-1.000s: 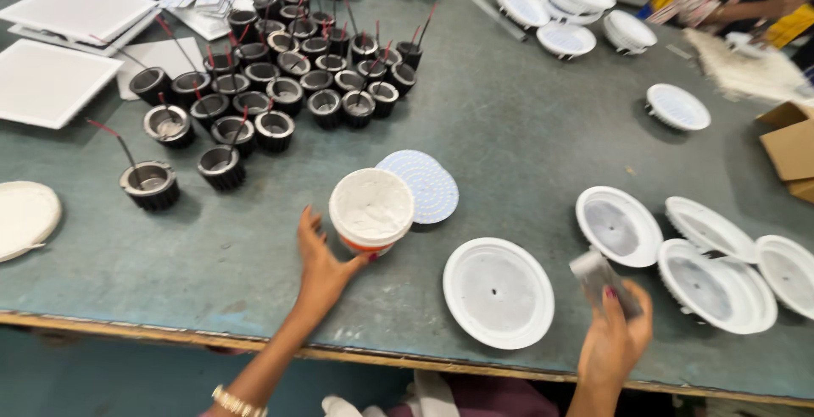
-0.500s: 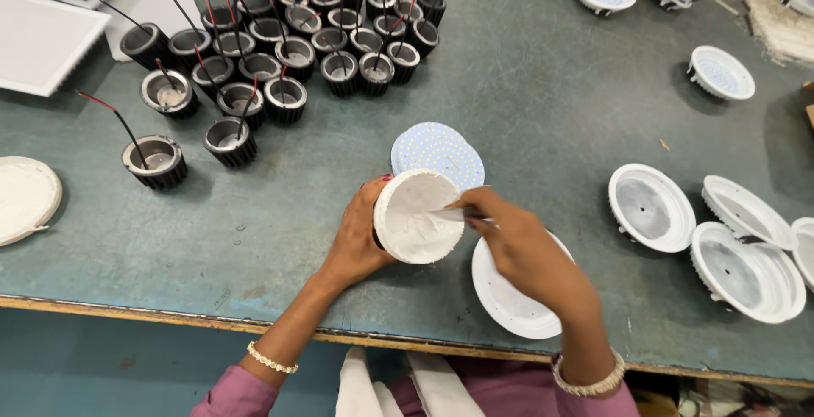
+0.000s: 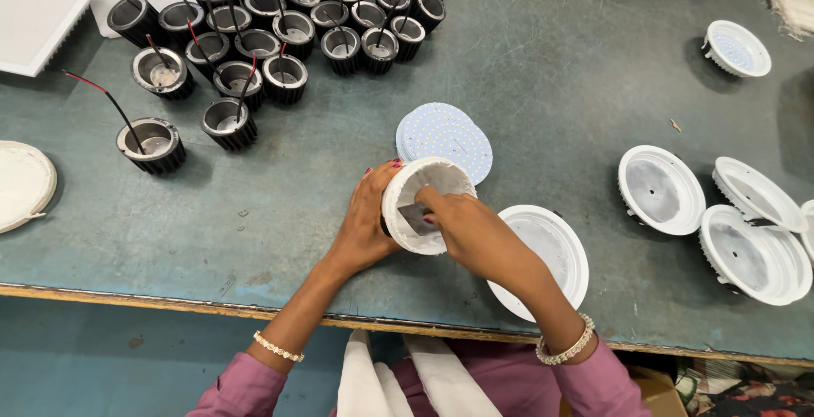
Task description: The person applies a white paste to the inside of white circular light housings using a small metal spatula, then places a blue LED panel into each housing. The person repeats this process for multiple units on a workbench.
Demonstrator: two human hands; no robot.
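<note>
Between both hands, just above the table's near edge, a white round housing is cupped by the left hand while the right hand pinches a small grey piece inside it, a dotted disc just beyond, black cans farther off.

The right hand's fingers hide part of the white housing's inside. Beyond them, the round board lies half covered by it.
</note>
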